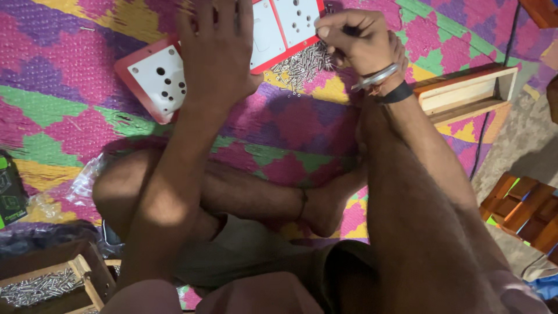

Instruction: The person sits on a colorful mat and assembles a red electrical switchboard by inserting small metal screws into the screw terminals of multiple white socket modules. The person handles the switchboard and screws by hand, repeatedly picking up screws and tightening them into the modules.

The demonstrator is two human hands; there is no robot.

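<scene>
I sit cross-legged on a patterned mat. My left hand [218, 49] lies flat, fingers spread, on a red-backed board [125, 72] that carries white socket plates [163, 78]. At the board's right end, my right hand [357, 40] has its fingers pinched around a small dark tool; its tip is hidden by the fingers. A heap of small silver screws [299, 67] lies on the mat just below the board, next to my right hand. A metal bangle and a dark band circle my right wrist.
A wooden frame box [468, 93] lies on the mat to the right. Brown wooden boxes [523, 206] stand at the far right. A wooden tray of silver screws [40, 288] sits at bottom left, with a green packet [10, 195] and clear plastic wrap [81, 183] nearby.
</scene>
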